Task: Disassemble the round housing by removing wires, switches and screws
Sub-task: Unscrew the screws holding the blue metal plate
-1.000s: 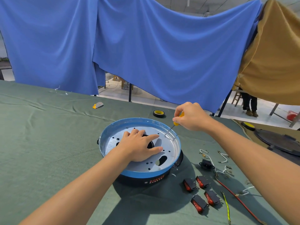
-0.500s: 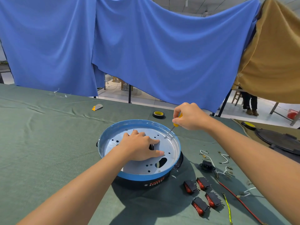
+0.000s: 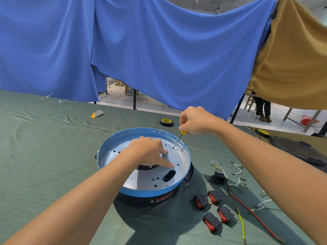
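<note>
The round housing (image 3: 123,140), blue-rimmed with a silver perforated plate inside and a black base, sits on the green cloth. My left hand (image 3: 148,152) rests on the plate with fingers curled into its central opening and the thumb stretched flat. My right hand (image 3: 196,121) grips the yellow-handled screwdriver (image 3: 178,139), whose tip touches the plate near the far right rim. Several red rocker switches (image 3: 215,208), a black socket (image 3: 219,178) and loose wires (image 3: 247,209) lie to the right of the housing.
A roll of black tape (image 3: 166,122) lies behind the housing and a small yellow-grey tool (image 3: 97,114) at the far left. A black round lid (image 3: 299,149) sits at the right. Blue and tan cloths hang behind the table. A person's legs (image 3: 261,108) stand far back.
My left hand's fingers have curled further into the plate's central opening. My right hand has risen, so the screwdriver stands steeper on the same spot. The view has shifted slightly.
</note>
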`<state>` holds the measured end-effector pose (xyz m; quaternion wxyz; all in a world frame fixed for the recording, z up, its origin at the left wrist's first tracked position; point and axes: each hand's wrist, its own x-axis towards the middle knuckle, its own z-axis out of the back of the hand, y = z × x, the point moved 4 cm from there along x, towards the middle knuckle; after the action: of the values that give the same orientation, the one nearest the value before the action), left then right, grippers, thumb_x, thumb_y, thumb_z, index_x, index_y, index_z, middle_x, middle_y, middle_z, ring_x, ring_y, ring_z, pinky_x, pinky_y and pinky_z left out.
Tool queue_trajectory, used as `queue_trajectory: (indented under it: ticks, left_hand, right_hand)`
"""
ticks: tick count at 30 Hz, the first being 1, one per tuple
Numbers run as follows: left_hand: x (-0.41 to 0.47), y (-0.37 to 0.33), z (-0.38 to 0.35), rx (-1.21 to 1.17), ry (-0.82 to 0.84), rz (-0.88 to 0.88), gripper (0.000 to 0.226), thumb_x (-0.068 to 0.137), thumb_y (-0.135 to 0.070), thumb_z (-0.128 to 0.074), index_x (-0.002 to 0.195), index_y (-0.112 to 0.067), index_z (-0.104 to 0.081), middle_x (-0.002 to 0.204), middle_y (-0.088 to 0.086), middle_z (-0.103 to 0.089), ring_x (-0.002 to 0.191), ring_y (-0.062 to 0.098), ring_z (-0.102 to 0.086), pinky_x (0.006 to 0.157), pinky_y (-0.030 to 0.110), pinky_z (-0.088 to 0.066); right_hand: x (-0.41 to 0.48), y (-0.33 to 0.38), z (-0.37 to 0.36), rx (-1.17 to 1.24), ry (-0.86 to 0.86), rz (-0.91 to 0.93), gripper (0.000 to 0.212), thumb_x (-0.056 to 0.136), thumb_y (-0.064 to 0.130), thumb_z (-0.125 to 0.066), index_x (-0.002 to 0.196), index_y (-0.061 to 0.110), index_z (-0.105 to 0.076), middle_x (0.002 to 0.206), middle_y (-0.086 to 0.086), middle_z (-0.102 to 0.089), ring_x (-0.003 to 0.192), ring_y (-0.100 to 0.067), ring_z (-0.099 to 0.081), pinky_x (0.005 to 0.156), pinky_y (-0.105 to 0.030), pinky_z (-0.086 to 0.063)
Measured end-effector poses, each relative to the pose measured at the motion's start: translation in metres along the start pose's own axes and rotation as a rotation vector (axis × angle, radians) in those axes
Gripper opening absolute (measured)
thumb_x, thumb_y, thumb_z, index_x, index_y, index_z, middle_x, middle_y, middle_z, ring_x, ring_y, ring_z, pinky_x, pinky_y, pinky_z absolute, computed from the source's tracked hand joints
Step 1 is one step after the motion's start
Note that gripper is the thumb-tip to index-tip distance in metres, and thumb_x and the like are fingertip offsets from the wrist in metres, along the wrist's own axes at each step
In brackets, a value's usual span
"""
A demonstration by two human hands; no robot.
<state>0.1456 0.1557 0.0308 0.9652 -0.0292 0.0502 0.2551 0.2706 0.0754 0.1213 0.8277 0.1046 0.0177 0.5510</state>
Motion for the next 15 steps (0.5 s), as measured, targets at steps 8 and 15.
queue_trajectory:
  ticks: [8, 15]
  left_hand:
    - [0.004, -0.008, 0.015, -0.063, 0.045, -0.022, 0.077, 0.070, -0.077, -0.064, 0.127, -0.024, -0.064, 0.102, -0.001, -0.069, 0.084, 0.022, -0.057, 0.070, 0.032, -0.045]
    - [0.008, -0.008, 0.019, -0.094, 0.055, -0.032, 0.075, 0.069, -0.073, -0.069, 0.123, -0.022, -0.066, 0.101, 0.001, -0.068, 0.087, 0.023, -0.058, 0.074, 0.032, -0.047]
  right_hand:
    - [0.030, 0.013, 0.014, -0.229, 0.278, -0.117, 0.035, 0.089, 0.035, -0.058, 0.062, 0.013, -0.061, 0.039, 0.006, -0.047, 0.035, -0.014, -0.039, 0.040, -0.017, -0.032]
    - [0.042, 0.029, 0.011, -0.353, 0.353, 0.019, 0.027, 0.088, 0.033, -0.066, 0.071, 0.012, -0.067, 0.055, 0.004, -0.055, 0.049, -0.016, -0.047, 0.047, -0.021, -0.039]
